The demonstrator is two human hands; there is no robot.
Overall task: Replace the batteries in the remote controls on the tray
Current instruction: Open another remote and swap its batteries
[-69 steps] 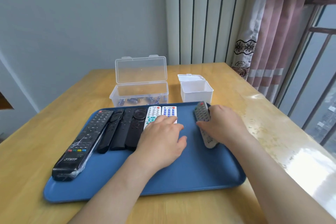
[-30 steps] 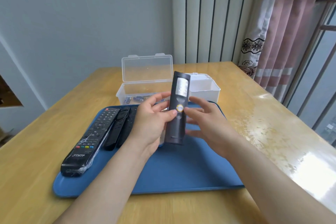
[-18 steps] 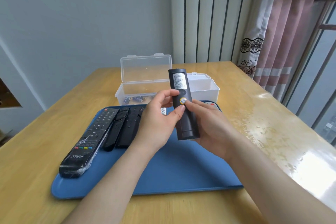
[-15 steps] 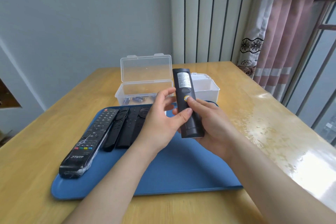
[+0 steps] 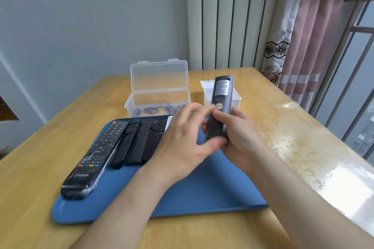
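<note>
**Dark remote held label-up over the tray**

The right hand (image 5: 238, 133) gripped a dark remote (image 5: 220, 107) round its lower half, tilted, above the blue tray's (image 5: 202, 194) 1 o'clock corner. The blurred left hand (image 5: 182, 143) spread loose fingers at the remote's 9 o'clock; contact could not be told. Black remotes (image 5: 133, 143) lay at the tray's 10 o'clock, and a clear battery box (image 5: 157, 95) stood beyond at 12.

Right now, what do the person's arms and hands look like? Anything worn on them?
Both forearms are bare to the picture's edge, no sleeve in view. The left hand and right hand wear no gloves; no watch, bracelet or ring shows, though the left hand is blurred, so a thin ring could be missed.
</note>
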